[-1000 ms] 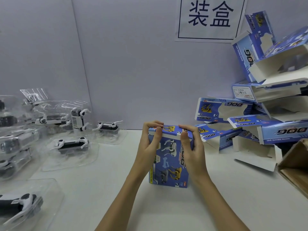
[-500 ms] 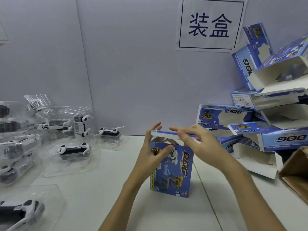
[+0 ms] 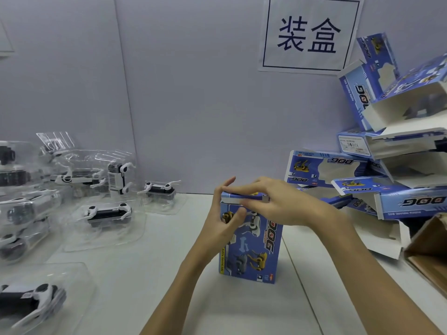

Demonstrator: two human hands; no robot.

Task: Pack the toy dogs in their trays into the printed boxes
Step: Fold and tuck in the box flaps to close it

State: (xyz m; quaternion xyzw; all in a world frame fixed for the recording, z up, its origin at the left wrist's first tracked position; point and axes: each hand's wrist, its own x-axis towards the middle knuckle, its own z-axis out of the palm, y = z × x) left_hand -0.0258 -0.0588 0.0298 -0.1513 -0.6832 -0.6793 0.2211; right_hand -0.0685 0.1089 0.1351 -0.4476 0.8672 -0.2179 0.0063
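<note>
A blue printed box point(image 3: 252, 252) stands upright on the white table point(image 3: 150, 267), in the middle. My left hand point(image 3: 221, 226) grips its upper left corner, thumb on the printed front. My right hand point(image 3: 278, 201) lies across the top, fingers flat on the lid flap point(image 3: 242, 196), which sits almost level. On the left, black-and-white toy dogs in clear trays lie about, one near the middle point(image 3: 108, 213), one further back point(image 3: 160, 189), one at the front left point(image 3: 31, 301).
A pile of empty blue printed boxes point(image 3: 387, 170) leans against the wall at the right. A brown carton point(image 3: 430, 247) sits at the right edge. A sign with two characters point(image 3: 309, 35) hangs on the grey wall.
The box top was held shut, then the lid came up with my right hand above it. Now the right hand has pressed the lid flap down almost level.
</note>
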